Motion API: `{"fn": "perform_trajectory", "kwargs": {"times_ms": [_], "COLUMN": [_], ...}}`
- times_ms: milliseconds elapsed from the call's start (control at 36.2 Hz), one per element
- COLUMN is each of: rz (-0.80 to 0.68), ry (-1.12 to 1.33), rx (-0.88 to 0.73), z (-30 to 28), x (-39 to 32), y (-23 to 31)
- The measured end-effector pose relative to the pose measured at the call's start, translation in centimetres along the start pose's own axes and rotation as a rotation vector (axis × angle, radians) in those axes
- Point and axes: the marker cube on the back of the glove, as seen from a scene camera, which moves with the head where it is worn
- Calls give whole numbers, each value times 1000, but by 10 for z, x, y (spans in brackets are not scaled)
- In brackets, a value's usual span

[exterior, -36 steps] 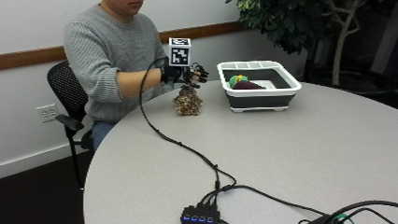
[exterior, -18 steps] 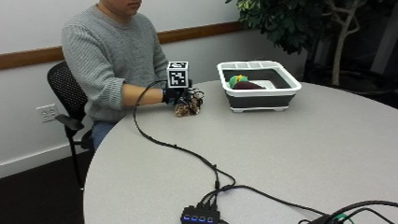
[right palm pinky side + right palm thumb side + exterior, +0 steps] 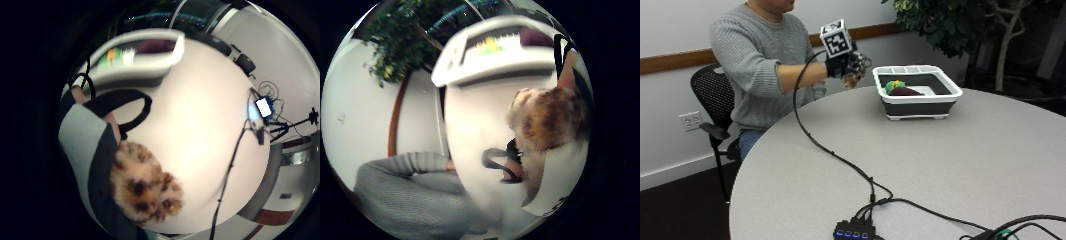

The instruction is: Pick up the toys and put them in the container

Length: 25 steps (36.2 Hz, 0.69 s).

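Clearly fuzzy tan toy [image 3: 854,77] with dark brown spots, clutched in gloved right hand [image 3: 842,65] above the desk [image 3: 939,165], left of white-rimmed container [image 3: 918,92], toy's shape mostly hidden by fingers.

Office or meeting room.
Round grey table [image 3: 986,165]; black mesh office chair [image 3: 710,100]; white wall with wooden rail [image 3: 673,59] and power socket [image 3: 690,120]; large potted plant [image 3: 959,25] in the corner; dark carpeted floor; cables and hub [image 3: 856,231] on the table.
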Motion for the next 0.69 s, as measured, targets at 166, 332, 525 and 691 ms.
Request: {"fn": "perform_trajectory", "kwargs": {"times_ms": [166,332,525,691], "rz": [60,113,169,120], "ry": [-34,113,33,-22], "rx": [64,-20,-108,-293], "z": [-60,-21,25,46], "x": [17,14,-23,-34], "y": [-68,-161,-248,-246]}}
